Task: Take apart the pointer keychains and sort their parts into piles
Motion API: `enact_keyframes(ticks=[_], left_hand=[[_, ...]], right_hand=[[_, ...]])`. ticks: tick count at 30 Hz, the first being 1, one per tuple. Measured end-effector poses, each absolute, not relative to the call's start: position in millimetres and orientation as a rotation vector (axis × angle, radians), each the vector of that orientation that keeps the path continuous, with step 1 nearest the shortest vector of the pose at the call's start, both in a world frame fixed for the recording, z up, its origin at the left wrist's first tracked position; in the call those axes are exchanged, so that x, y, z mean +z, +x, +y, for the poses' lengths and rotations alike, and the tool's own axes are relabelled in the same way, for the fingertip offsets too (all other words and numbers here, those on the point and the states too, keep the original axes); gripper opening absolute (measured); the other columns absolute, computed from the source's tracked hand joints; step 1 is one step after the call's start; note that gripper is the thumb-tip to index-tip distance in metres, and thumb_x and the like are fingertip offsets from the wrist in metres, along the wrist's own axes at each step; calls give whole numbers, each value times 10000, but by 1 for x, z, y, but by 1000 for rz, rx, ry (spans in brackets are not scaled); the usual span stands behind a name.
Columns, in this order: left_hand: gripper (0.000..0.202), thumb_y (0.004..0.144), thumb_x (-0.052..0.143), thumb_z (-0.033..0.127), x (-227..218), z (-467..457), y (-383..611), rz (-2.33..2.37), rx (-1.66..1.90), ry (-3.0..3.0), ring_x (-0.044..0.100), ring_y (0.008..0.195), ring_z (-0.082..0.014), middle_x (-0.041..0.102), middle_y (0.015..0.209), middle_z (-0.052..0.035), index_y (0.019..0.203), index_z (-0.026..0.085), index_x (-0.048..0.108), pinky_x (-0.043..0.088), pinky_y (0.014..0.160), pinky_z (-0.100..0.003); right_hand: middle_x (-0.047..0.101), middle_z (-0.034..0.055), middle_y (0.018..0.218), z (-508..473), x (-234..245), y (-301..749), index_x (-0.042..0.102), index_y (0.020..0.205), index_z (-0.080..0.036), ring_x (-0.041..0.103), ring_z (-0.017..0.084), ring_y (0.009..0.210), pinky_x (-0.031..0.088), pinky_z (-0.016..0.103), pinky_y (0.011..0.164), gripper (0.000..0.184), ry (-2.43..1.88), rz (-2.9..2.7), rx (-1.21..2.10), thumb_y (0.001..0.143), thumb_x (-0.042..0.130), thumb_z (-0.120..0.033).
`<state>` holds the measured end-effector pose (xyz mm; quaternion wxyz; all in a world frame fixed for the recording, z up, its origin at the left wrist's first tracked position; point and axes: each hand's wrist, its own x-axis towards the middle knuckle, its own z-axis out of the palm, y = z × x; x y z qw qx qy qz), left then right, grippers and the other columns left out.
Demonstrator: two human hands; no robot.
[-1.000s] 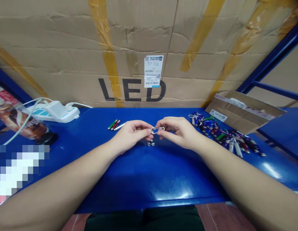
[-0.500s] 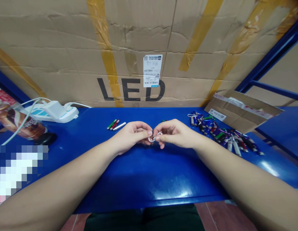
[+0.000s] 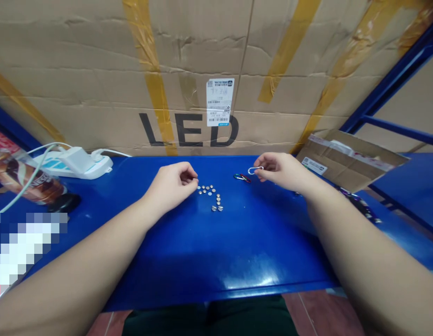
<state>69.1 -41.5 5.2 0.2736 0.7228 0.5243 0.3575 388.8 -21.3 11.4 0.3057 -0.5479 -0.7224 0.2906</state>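
Observation:
My right hand (image 3: 281,171) is closed in a pinch on a silver carabiner (image 3: 254,171), held above the back of the blue table. Just left of it lie a few coloured carabiners (image 3: 241,178). My left hand (image 3: 172,184) has thumb and fingers pressed together; whatever is between the fingertips is too small to make out. Beside those fingertips, several small round button cells (image 3: 210,192) are scattered on the tabletop. My right forearm hides most of the pile of small metallic flashlights (image 3: 364,207).
The blue table (image 3: 188,261) backs onto a large cardboard box (image 3: 188,56) marked LED. At left are a white power strip (image 3: 94,168) and a brown bottle (image 3: 38,184) lying tilted. A smaller cardboard box (image 3: 352,161) leans at the right, near a blue metal frame (image 3: 398,130).
My hands have moved apart, left hand leftward, right hand rightward and farther back with the silver carabiner. Button cells and coloured carabiners now show between them; the flashlights on the left are covered.

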Motion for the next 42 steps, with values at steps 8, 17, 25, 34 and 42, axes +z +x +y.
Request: enact_keyframes(ticks=[8, 17, 25, 34, 42], left_hand=[[265, 759, 650, 169, 16, -20, 31, 1917, 677, 2238, 746, 891, -297, 808, 924, -63, 973, 233, 794, 568, 883, -410], [70, 682, 799, 264, 17, -7, 10, 1797, 625, 2125, 695, 692, -263, 778, 743, -40, 740, 249, 763, 520, 717, -368], [145, 714, 714, 221, 9, -8, 16, 1757, 590, 2260, 718, 832, -261, 800, 877, -44, 839, 246, 784, 526, 773, -337], [214, 777, 783, 339, 6, -22, 42, 1361, 821, 1990, 731, 824, -232, 762, 866, -65, 909, 191, 703, 572, 819, -375], [454, 700, 911, 300, 1, -56, 83, 871, 807, 1574, 768, 794, -195, 743, 802, -16, 981, 194, 570, 603, 752, -298]], right_hand=[[731, 32, 735, 4, -20, 391, 650, 893, -185, 696, 165, 630, 514, 269, 609, 147, -1794, -1822, 534, 832, 744, -278], [754, 54, 784, 0, -14, 391, 719, 827, -201, 661, 194, 693, 473, 309, 628, 221, -1833, -2032, 298, 841, 712, -421], [729, 37, 726, -7, 2, 401, 736, 841, -199, 612, 179, 614, 452, 305, 601, 179, -1831, -1949, 274, 833, 687, -371], [761, 69, 871, -17, 1, 384, 733, 948, -174, 652, 202, 719, 494, 333, 687, 183, -1433, -2067, 252, 872, 668, -327], [766, 79, 1029, -59, 4, 319, 748, 1182, -214, 712, 198, 901, 547, 326, 853, 240, -728, -2350, 552, 970, 667, -290]])
